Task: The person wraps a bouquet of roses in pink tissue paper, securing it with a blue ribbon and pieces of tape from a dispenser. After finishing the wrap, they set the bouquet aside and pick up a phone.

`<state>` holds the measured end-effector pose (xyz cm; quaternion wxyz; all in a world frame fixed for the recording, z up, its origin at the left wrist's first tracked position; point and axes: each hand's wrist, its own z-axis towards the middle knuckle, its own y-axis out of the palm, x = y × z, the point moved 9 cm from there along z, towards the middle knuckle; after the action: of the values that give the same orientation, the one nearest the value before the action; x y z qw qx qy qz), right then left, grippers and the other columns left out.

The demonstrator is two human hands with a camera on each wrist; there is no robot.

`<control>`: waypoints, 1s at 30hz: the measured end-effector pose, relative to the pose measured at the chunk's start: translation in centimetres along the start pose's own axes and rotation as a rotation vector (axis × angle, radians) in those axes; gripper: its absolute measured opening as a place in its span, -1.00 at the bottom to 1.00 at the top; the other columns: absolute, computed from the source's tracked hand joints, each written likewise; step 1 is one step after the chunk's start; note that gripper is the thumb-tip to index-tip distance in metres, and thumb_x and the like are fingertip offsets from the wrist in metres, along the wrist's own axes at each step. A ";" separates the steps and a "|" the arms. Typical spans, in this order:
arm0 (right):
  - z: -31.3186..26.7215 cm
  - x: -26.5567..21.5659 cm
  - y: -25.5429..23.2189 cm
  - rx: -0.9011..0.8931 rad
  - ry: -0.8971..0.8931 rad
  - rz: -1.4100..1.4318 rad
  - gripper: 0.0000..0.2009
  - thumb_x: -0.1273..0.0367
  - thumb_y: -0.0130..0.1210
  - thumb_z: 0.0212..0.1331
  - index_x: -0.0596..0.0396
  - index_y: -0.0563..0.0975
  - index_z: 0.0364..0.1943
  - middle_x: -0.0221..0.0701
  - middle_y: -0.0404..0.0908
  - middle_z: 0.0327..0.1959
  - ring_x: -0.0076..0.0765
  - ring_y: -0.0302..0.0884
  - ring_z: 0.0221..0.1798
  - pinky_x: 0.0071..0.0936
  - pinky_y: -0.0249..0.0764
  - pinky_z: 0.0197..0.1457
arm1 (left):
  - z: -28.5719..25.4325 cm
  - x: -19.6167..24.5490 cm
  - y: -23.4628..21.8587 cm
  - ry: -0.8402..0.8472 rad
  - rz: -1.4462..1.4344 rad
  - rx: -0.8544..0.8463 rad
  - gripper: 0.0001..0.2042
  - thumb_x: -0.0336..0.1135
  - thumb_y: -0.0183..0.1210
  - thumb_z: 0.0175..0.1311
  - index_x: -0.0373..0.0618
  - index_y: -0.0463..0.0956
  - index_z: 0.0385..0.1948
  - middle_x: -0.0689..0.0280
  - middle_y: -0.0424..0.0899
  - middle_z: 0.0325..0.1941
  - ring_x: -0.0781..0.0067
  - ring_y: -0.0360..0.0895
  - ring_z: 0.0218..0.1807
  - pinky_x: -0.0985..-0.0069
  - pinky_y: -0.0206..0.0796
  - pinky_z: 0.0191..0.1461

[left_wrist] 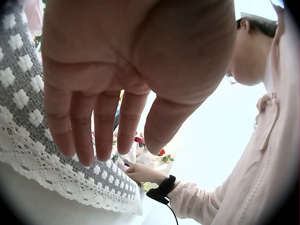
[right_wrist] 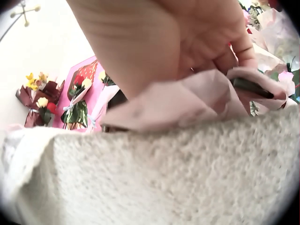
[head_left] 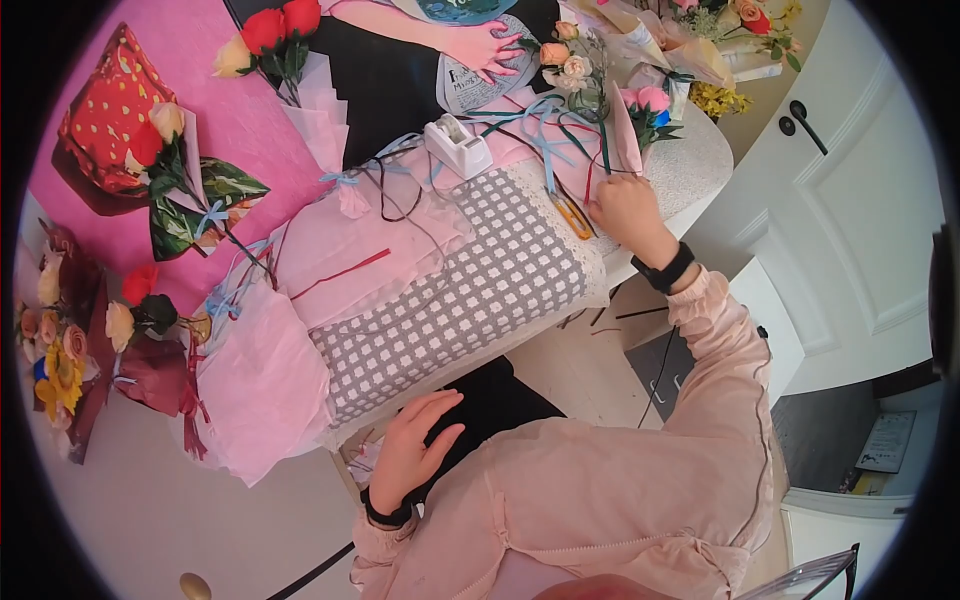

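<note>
My right hand [head_left: 632, 215] is at the table's right end, its fingers curled at the lower end of a small bouquet [head_left: 622, 140] in pale pink paper. The right wrist view shows the pink wrapping paper [right_wrist: 187, 101] bunched under that hand, hiding the fingertips. Pink and blue blooms [head_left: 655, 105] show beyond the paper. Just left of the hand lies a yellow-orange utility knife [head_left: 573, 217]. My left hand [head_left: 415, 445] hovers in front of the table's near edge, holding nothing; its palm and extended fingers [left_wrist: 82, 126] fill the left wrist view.
A grey-and-white checked cloth [head_left: 450, 290] with lace edging covers the table. On it lie pink paper sheets [head_left: 350, 250], loose ribbons and a white tape dispenser [head_left: 458, 147]. Wrapped bouquets [head_left: 150, 375] stand at left. Another person's hand [head_left: 490, 48] rests on printed paper across the table.
</note>
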<state>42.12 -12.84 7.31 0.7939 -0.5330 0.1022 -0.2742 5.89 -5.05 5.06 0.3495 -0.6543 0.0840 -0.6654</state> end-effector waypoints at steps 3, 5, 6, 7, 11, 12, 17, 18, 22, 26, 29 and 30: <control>0.9 0.1 0.6 0.065 -0.014 -0.007 -0.83 0.33 0.12 0.03 0.14 0.60 -0.52 -0.25 0.62 -0.50 -0.06 0.60 -0.41 -0.25 0.48 -0.30 | -0.5 -0.1 0.1 0.010 -0.004 0.002 -0.65 -0.45 0.24 0.14 -0.24 0.53 0.00 0.09 0.60 0.02 0.09 0.55 0.05 0.40 0.34 0.13; 1.9 1.8 0.4 0.083 0.091 0.092 -0.84 0.33 0.11 0.04 0.13 0.60 -0.50 -0.24 0.62 -0.50 -0.06 0.59 -0.43 -0.31 0.47 -0.34 | -0.9 0.1 0.0 0.015 -0.002 0.014 -0.65 -0.45 0.24 0.14 -0.24 0.53 0.00 0.08 0.61 0.02 0.09 0.56 0.04 0.40 0.34 0.13; 2.4 3.1 -0.1 0.114 0.127 0.193 -0.84 0.33 0.11 0.07 0.13 0.59 -0.50 -0.26 0.62 -0.49 -0.12 0.58 -0.44 -0.32 0.47 -0.35 | -1.0 0.0 -0.1 0.014 0.000 0.017 -0.66 -0.45 0.24 0.14 -0.24 0.53 0.00 0.08 0.61 0.02 0.09 0.56 0.04 0.40 0.34 0.13; 2.9 4.7 -1.0 0.145 0.164 0.294 -0.83 0.32 0.11 0.11 0.13 0.57 -0.49 -0.28 0.62 -0.49 -0.18 0.57 -0.45 -0.33 0.46 -0.36 | -1.2 0.0 -0.3 0.013 0.000 0.020 -0.66 -0.45 0.24 0.15 -0.24 0.53 0.00 0.08 0.61 0.02 0.09 0.56 0.04 0.40 0.34 0.12; 4.1 11.3 -0.5 0.089 0.346 1.044 -0.83 0.30 0.08 0.27 0.06 0.56 -0.41 -0.44 0.64 -0.42 -0.44 0.55 -0.44 -0.46 0.42 -0.39 | -1.9 -0.9 -0.3 0.018 -0.011 0.028 -0.65 -0.39 0.25 0.17 -0.18 0.53 0.02 0.10 0.60 0.03 0.06 0.55 0.04 0.35 0.38 0.08; 3.8 11.3 -0.2 0.065 0.394 1.279 -0.85 0.29 0.08 0.27 0.04 0.56 -0.35 -0.44 0.64 -0.37 -0.43 0.57 -0.37 -0.45 0.47 -0.34 | -2.1 -0.9 -0.2 0.016 -0.018 0.017 -0.65 -0.39 0.25 0.17 -0.18 0.52 0.02 0.11 0.60 0.02 0.06 0.55 0.03 0.36 0.38 0.08; 1.9 10.4 1.4 -0.019 0.516 2.108 -0.79 0.28 0.09 0.29 0.03 0.53 -0.08 -0.43 0.64 -0.21 -0.39 0.64 -0.12 -0.44 0.65 -0.10 | -2.1 -0.9 0.2 0.029 -0.074 -0.028 -0.65 -0.38 0.25 0.18 -0.18 0.52 0.03 0.12 0.61 0.01 0.09 0.56 0.02 0.37 0.39 0.07; 1.6 9.4 1.1 -0.053 0.459 2.158 -0.80 0.28 0.07 0.30 0.03 0.53 -0.08 -0.43 0.64 -0.21 -0.40 0.64 -0.12 -0.45 0.65 -0.11 | -2.0 -0.9 0.3 0.032 -0.084 -0.036 -0.65 -0.38 0.24 0.18 -0.17 0.52 0.03 0.12 0.61 0.01 0.10 0.56 0.02 0.37 0.39 0.07; 2.0 8.9 1.8 -0.137 0.223 2.089 -0.78 0.30 -0.05 0.39 0.07 0.52 -0.04 -0.43 0.63 -0.27 -0.48 0.60 -0.26 -0.57 0.54 -0.30 | -1.9 -0.8 0.5 0.045 -0.094 -0.062 -0.66 -0.38 0.24 0.19 -0.17 0.52 0.03 0.13 0.61 0.02 0.12 0.56 0.02 0.39 0.39 0.06; 4.1 9.9 -1.5 0.075 0.198 1.174 -0.81 0.31 0.04 0.33 0.16 0.56 -0.27 -0.47 0.59 -0.37 -0.50 0.53 -0.35 -0.58 0.40 -0.35 | -2.1 -1.0 0.6 0.068 -0.080 -0.053 -0.66 -0.38 0.24 0.19 -0.16 0.52 0.03 0.13 0.61 0.02 0.13 0.57 0.01 0.40 0.41 0.03; 5.2 4.4 -7.1 0.263 -0.106 0.445 -0.86 0.38 0.12 0.16 0.19 0.55 -0.42 -0.35 0.57 -0.38 -0.23 0.58 -0.31 -0.36 0.46 -0.26 | -2.3 -1.1 0.8 0.064 -0.093 -0.052 -0.66 -0.37 0.23 0.20 -0.17 0.51 0.03 0.14 0.60 0.02 0.12 0.57 0.01 0.40 0.41 0.03; 5.4 3.0 -7.1 0.238 -0.199 0.309 -0.87 0.39 0.13 0.12 0.18 0.55 -0.43 -0.31 0.56 -0.37 -0.16 0.58 -0.28 -0.31 0.47 -0.24 | -2.3 -1.1 0.9 0.046 -0.098 -0.060 -0.66 -0.37 0.23 0.20 -0.17 0.51 0.04 0.13 0.60 0.02 0.12 0.56 0.01 0.39 0.40 0.03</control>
<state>44.73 -12.15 16.31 0.8900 -0.4379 0.0707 -0.1055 3.93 -5.88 3.36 0.2948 -0.6522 0.0796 -0.6939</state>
